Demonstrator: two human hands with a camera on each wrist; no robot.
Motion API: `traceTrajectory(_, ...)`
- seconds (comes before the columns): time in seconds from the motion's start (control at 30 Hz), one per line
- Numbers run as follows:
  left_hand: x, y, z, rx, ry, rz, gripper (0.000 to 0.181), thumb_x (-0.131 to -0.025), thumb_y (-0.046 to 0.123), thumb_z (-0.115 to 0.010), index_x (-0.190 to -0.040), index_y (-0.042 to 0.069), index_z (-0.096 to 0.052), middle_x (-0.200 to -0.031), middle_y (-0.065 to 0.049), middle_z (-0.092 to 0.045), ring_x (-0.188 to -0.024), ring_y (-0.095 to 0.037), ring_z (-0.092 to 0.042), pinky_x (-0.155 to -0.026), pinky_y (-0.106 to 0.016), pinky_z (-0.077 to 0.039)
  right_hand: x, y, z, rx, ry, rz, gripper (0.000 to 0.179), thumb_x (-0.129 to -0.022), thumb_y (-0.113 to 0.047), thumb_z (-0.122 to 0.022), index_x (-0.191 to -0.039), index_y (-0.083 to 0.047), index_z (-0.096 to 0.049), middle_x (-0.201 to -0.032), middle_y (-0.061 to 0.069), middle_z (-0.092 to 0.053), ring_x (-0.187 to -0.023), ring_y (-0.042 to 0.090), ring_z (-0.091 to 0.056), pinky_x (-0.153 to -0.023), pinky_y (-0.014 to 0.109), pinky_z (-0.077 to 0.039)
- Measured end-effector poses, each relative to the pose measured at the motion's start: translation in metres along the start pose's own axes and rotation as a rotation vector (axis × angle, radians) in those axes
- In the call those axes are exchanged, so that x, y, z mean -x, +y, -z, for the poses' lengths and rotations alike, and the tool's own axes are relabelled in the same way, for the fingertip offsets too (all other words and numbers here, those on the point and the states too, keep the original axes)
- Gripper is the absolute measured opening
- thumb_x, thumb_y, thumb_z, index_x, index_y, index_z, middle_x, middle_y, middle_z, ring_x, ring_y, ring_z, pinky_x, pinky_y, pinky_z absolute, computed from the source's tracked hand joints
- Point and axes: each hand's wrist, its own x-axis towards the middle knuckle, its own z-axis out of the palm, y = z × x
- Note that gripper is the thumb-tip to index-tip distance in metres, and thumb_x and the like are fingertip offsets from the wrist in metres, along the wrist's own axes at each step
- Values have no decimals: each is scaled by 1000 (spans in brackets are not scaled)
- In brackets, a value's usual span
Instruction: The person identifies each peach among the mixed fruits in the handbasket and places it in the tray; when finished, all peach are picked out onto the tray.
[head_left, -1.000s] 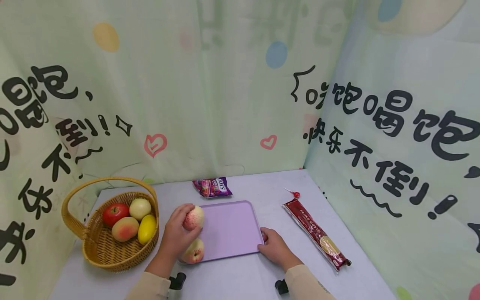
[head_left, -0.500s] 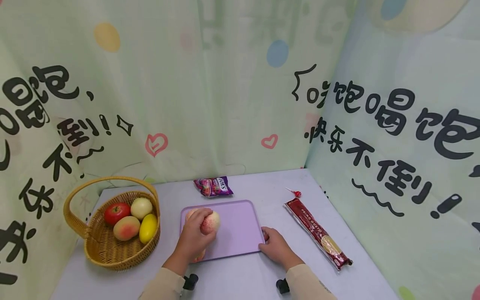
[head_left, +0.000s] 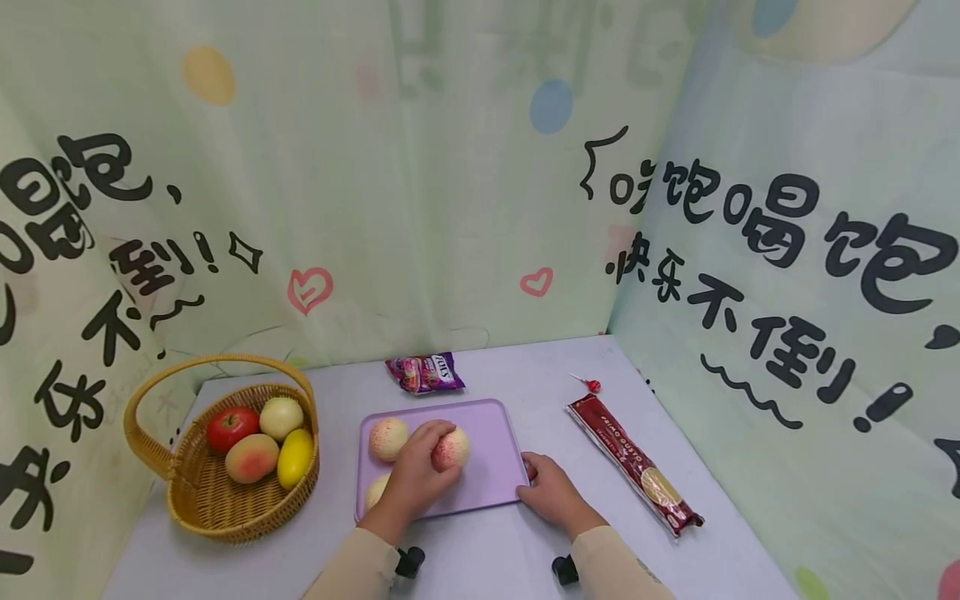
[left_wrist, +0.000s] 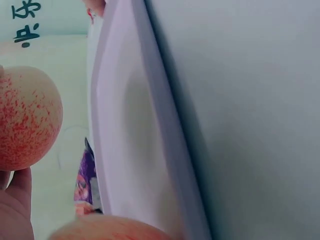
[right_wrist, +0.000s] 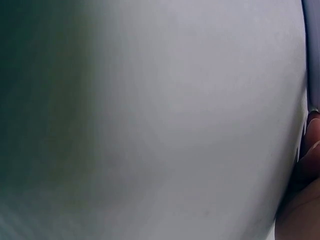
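In the head view my left hand (head_left: 418,471) grips a pale peach with red speckles (head_left: 452,448) over the middle of a lilac tray (head_left: 487,433). The left wrist view shows this peach (left_wrist: 30,120) raised above the tray's level. Two more peaches lie along the tray's left side: a speckled peach (head_left: 388,438) at the back and a pale peach (head_left: 375,490) in front, partly covered by my left hand. My right hand (head_left: 553,492) holds the tray's right edge near its front corner, thumb and fingers around the rim.
A wicker basket (head_left: 225,521) on the left holds a tomato (head_left: 232,429), a peach (head_left: 252,458), a yellow fruit (head_left: 296,458) and a pale round one (head_left: 281,418). Behind the tray lies a purple snack bag (head_left: 425,373). To the right are a red lollipop (head_left: 593,387) and a spaghetti pack (head_left: 633,462).
My left hand has carried its peach rightward from the tray's left edge to over its middle, uncovering the peach at the back left. My right hand has stayed at the tray's edge.
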Motion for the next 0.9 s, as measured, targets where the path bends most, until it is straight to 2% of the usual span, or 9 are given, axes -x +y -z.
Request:
traceTrajectory(0.17, -7, 6, -8, -7, -8, -43, 58, -76, 8, -85, -130, 12, -65, -135, -4, -63, -127, -23, -60, -108, -43, -51, 1, -1, 1, -2, -3, 11, 65, -88, -14, -77, -146, 3, -51, -93, 4, -54, -84, 18, -51, -71, 30, -47)
traceTrajectory(0.37, -17, 11, -16, -28, -62, -44, 57, -80, 11, -83, -133, 10, -63, -137, -5, -62, -130, -22, -58, -112, -41, -48, 0, -1, 2, -2, -4, 13, 65, -88, -13, -76, -145, 3, -52, -93, 4, -54, -84, 18, -51, -70, 29, -47)
traceTrajectory(0.7, -36, 14, -31, -32, -123, 37, 58, -81, 12, -83, -135, 8, -62, -139, -7, -59, -132, -25, -56, -112, -43, -48, 0, 1, 0, 3, -16, 21, 65, -88, -15, -77, -145, 3, -51, -93, 3, -55, -84, 17, -51, -70, 30, -47)
traceTrajectory(0.9, -46, 14, -41, -42, -159, 139, 63, -78, 12, -83, -136, 5, -62, -137, -12, -59, -128, -29, -57, -111, -45, -48, -1, 1, 2, -1, -21, 23, 65, -89, -15, -77, -146, 2, -52, -93, 3, -55, -84, 17, -51, -71, 30, -47)
